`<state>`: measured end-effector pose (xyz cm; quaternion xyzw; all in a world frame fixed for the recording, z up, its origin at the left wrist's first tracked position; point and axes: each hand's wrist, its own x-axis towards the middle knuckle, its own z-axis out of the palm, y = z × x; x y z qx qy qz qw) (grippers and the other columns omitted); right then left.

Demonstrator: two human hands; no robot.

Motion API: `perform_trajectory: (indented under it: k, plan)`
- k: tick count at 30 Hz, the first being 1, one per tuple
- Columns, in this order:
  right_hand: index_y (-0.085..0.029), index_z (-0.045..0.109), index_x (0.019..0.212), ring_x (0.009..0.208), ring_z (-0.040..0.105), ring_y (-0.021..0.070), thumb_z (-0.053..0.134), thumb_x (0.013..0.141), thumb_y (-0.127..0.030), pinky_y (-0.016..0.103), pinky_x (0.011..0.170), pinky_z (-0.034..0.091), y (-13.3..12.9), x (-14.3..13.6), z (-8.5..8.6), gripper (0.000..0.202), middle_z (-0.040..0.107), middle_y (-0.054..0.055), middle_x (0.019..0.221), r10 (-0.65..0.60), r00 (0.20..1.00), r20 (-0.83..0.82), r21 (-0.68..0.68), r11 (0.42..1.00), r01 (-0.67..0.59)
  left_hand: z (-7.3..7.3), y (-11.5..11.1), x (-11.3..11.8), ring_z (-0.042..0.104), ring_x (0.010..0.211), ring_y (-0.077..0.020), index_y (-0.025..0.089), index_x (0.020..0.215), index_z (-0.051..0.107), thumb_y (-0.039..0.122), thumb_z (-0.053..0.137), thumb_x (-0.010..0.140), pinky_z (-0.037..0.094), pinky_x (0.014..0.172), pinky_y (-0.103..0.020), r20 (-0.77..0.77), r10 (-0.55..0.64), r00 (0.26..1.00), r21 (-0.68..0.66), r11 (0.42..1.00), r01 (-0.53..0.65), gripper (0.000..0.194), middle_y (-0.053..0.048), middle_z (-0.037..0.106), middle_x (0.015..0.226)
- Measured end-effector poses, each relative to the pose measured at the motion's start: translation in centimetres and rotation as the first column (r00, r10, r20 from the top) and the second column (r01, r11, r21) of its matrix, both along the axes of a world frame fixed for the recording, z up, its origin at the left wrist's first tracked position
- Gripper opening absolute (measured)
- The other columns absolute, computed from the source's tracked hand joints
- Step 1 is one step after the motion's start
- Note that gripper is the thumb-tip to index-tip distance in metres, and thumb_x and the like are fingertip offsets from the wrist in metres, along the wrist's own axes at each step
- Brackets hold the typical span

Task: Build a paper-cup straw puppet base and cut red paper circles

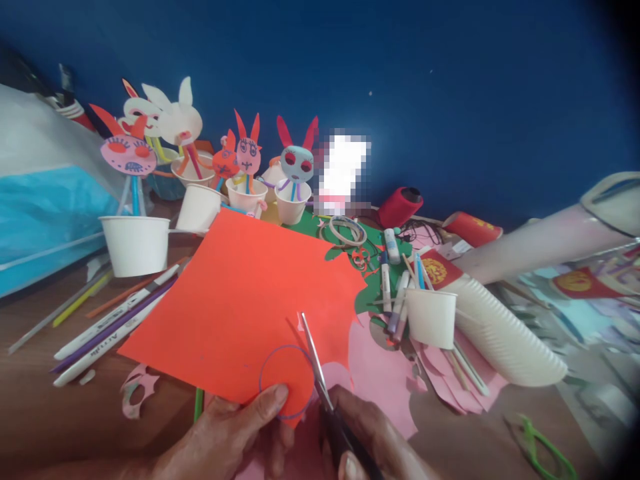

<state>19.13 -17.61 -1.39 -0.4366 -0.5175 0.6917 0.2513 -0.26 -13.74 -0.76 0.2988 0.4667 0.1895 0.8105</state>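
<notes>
A large orange-red sheet of paper (260,280) is pinched at its near edge by my left hand (250,423), thumb on top. Beside that thumb a circle (295,370) is drawn on the sheet in purple line. My right hand (373,433) grips black-handled scissors (320,373), whose blades point away from me and lie at the sheet, along the right side of the circle. The sheet's right edge is ragged. Pink paper (380,373) with curved cut-outs lies beneath, on the table.
Paper-faced rabbit figures stand in white paper cups (135,243) at the back. Markers (120,320) lie left, and a pink scrap (140,390) nearer. To the right are another cup (433,317), stacked paper plates (505,327), tape rolls (347,231) and green scissors (543,447).
</notes>
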Motion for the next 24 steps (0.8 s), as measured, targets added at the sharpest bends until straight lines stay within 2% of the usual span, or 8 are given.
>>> perform_trajectory:
  k: [4, 9, 13, 16, 19, 24]
  plan:
    - [-0.015, 0.047, 0.097, 0.061, 0.035, 0.0092, 0.047, 0.074, -0.068, 0.02, 0.052, 0.029, -0.4, 0.3, -0.1, 0.058, 0.041, -0.001, 0.07, 0.005, 0.999, 0.035, 0.008, 1.0, -0.006, -0.3, -0.2, 0.0, 0.049, 0.044, -0.0117, 0.017, 0.061, 0.054, 0.054, 0.056, 0.072, 0.048, 0.05, -0.026, 0.037, 0.063, 0.997, -0.031, 0.998, -0.062, 0.038, 0.001, 0.054, 0.053]
    - [-0.016, 0.045, 0.104, 0.059, 0.035, 0.0097, 0.048, 0.075, -0.065, 0.02, 0.051, 0.029, -0.9, 0.5, -0.5, 0.058, 0.04, -0.002, 0.067, -0.038, 0.997, 0.061, 0.003, 0.999, 0.038, -0.2, -0.1, -0.1, 0.049, 0.044, -0.0122, 0.018, 0.061, 0.055, 0.054, 0.055, 0.073, 0.047, 0.053, -0.026, 0.043, 0.041, 0.998, 0.0, 0.999, -0.041, 0.038, 0.002, 0.053, 0.049]
    - [-0.016, 0.045, 0.095, 0.055, 0.033, 0.0082, 0.048, 0.076, -0.063, 0.02, 0.049, 0.026, -0.5, 0.3, -0.3, 0.051, 0.039, -0.003, 0.063, -0.015, 1.0, -0.006, -0.024, 1.0, 0.015, -0.1, -0.1, -0.2, 0.048, 0.043, -0.012, 0.019, 0.064, 0.055, 0.056, 0.052, 0.073, 0.046, 0.05, -0.026, 0.004, 0.021, 1.0, 0.011, 1.0, -0.021, 0.039, 0.002, 0.054, 0.051]
    - [-0.017, 0.044, 0.086, 0.053, 0.032, 0.0069, 0.048, 0.076, -0.064, 0.019, 0.047, 0.025, 0.1, 0.2, 0.2, 0.048, 0.039, -0.004, 0.062, 0.007, 0.999, -0.043, -0.049, 0.999, -0.009, -0.1, 0.0, -0.4, 0.049, 0.045, -0.0122, 0.019, 0.061, 0.056, 0.056, 0.05, 0.076, 0.046, 0.055, -0.026, -0.009, -0.029, 1.0, 0.017, 0.999, 0.029, 0.04, 0.002, 0.052, 0.049]
    - [-0.016, 0.044, 0.083, 0.053, 0.03, 0.0064, 0.048, 0.075, -0.064, 0.02, 0.047, 0.024, 0.4, 0.2, 0.6, 0.049, 0.035, -0.004, 0.062, 0.03, 0.999, -0.022, -0.059, 0.998, -0.031, -0.3, -0.1, -0.6, 0.048, 0.047, -0.0123, 0.02, 0.059, 0.056, 0.055, 0.047, 0.078, 0.044, 0.055, -0.024, -0.03, -0.062, 0.998, 0.047, 0.997, 0.063, 0.041, 0.002, 0.05, 0.046]
    - [-0.016, 0.043, 0.08, 0.053, 0.027, 0.0066, 0.046, 0.075, -0.066, 0.02, 0.045, 0.022, 1.4, 0.5, 1.9, 0.05, 0.031, -0.005, 0.062, 0.068, 0.996, 0.054, -0.064, 0.996, -0.065, -0.8, -0.2, -0.8, 0.04, 0.042, -0.0107, 0.018, 0.06, 0.057, 0.051, 0.043, 0.082, 0.036, 0.044, -0.021, -0.147, -0.063, 0.987, 0.136, 0.987, 0.083, 0.043, 0.003, 0.047, 0.04]
